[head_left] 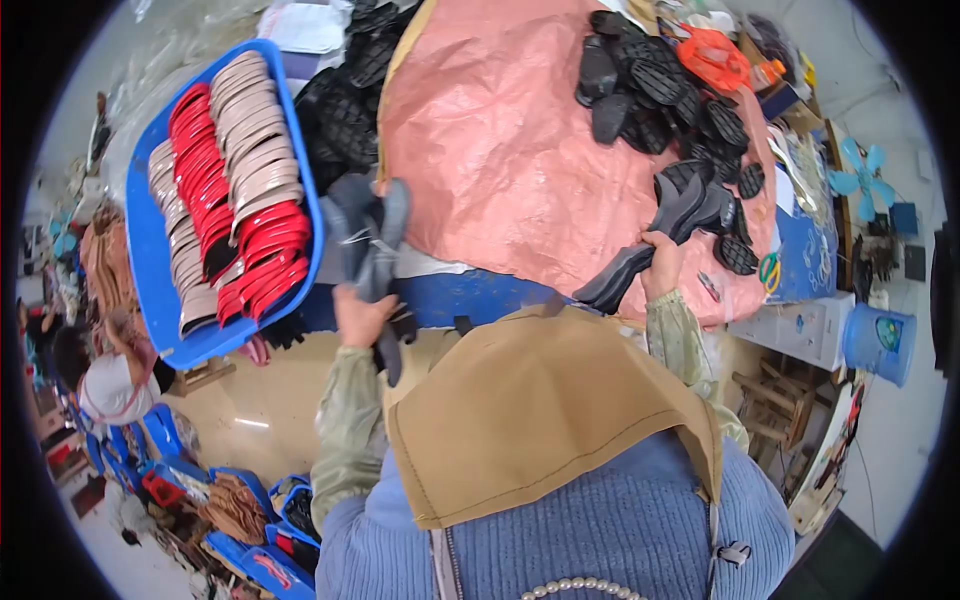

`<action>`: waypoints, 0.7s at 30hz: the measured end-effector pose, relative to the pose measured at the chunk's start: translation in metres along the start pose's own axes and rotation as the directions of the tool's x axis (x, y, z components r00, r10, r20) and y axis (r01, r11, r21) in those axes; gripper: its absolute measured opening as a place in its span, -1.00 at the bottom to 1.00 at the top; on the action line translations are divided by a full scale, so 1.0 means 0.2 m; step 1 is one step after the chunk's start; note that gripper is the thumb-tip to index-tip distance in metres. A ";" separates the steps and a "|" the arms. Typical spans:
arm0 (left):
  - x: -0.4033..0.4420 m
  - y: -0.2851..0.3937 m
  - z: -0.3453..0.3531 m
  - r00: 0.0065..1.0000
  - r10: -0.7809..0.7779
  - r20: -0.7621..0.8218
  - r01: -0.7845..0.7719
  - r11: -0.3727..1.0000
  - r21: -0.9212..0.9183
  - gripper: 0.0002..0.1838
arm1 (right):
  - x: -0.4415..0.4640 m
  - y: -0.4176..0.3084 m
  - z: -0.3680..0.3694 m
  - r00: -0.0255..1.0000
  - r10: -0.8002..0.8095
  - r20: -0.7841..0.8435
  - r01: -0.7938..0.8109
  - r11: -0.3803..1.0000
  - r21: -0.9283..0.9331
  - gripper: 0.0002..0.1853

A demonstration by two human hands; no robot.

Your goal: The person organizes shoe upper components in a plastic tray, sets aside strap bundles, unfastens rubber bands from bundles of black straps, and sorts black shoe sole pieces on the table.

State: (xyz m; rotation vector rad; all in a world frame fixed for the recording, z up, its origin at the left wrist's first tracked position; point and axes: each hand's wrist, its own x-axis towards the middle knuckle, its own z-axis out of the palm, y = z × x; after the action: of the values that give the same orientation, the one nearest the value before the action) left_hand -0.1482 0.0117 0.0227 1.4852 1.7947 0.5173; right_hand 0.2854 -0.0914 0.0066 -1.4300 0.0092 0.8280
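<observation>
My left hand [361, 316] is closed around the lower end of a bundle of grey shoe soles [366, 236] with a thin pale tie across it, beside the blue tray. The bundle stands over the table's near edge, its dark lower end hanging below my fingers. On the right, my right hand [662, 265] grips a second stack of dark grey soles [612, 279], close to the near edge of the pink sheet [490, 130]. More grey soles [692, 205] lie just beyond that hand, touching a loose pile of black treaded soles [660, 85].
A blue tray [142, 250] holds rows of red and beige glossy pieces [262, 150]. Black soles [345, 110] lie behind it. Green-handled scissors [769, 271], a small cutter [709, 286] and a red plastic bag [714, 58] are at right. A person [112, 385] is at far left.
</observation>
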 end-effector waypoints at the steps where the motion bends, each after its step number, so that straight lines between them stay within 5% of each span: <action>1: 0.04 -0.07 -0.03 0.988 0.145 -0.049 -0.132 0.968 0.214 -0.58 | 0.01 -0.01 -0.03 1.000 -0.024 -0.019 0.023 1.000 -0.010 -0.82; 2: 0.07 -0.10 -0.04 0.952 0.298 -0.068 -0.244 0.874 0.419 -0.60 | 0.02 -0.03 -0.07 0.998 -0.047 -0.037 0.046 0.999 -0.022 -0.82; 3: 0.07 -0.11 0.01 0.950 0.309 -0.046 -0.265 0.873 0.409 -0.60 | 0.02 -0.06 -0.11 0.996 -0.059 -0.062 0.058 0.998 -0.023 -0.82; 7: 0.02 -0.05 -0.01 0.728 0.686 -0.017 -0.358 0.401 0.843 -0.60 | 0.01 -0.13 -0.16 0.996 -0.021 -0.087 0.013 0.996 -0.090 -0.81; 8: 0.01 -0.01 0.00 0.727 0.687 -0.005 -0.367 0.395 0.842 -0.60 | 0.02 -0.14 -0.20 0.992 -0.086 -0.092 0.076 0.991 -0.111 -0.79; 11: -0.06 0.18 0.04 0.993 0.110 0.051 -0.120 0.951 0.284 -0.59 | 0.02 -0.23 -0.29 0.982 -0.160 -0.101 0.138 0.971 -0.197 -0.76; 12: -0.08 0.23 0.06 0.984 -0.085 0.155 0.075 0.995 0.072 -0.59 | 0.02 -0.27 -0.28 0.981 -0.174 -0.082 0.147 0.954 -0.262 -0.74; 14: -0.06 0.35 0.15 0.972 -0.066 0.225 0.100 0.985 -0.141 -0.58 | 0.00 -0.30 -0.31 0.975 -0.196 -0.101 0.161 0.946 -0.282 -0.75; 18: 0.07 0.25 0.53 0.983 0.005 0.183 0.034 0.977 -0.210 -0.49 | 0.01 -0.37 -0.41 0.957 -0.264 -0.122 0.210 0.918 -0.337 -0.80; 21: 0.14 0.11 0.73 0.997 -0.006 -0.078 0.027 0.963 0.269 -0.36 | -0.01 -0.41 -0.42 0.935 -0.354 0.013 0.302 0.778 -0.551 -0.72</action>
State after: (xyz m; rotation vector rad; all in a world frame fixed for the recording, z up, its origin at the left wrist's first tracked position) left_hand -0.0257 0.0234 -0.0639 1.6498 1.9989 0.3338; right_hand 0.3648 -0.1590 0.0626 -1.9392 -0.4327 0.4816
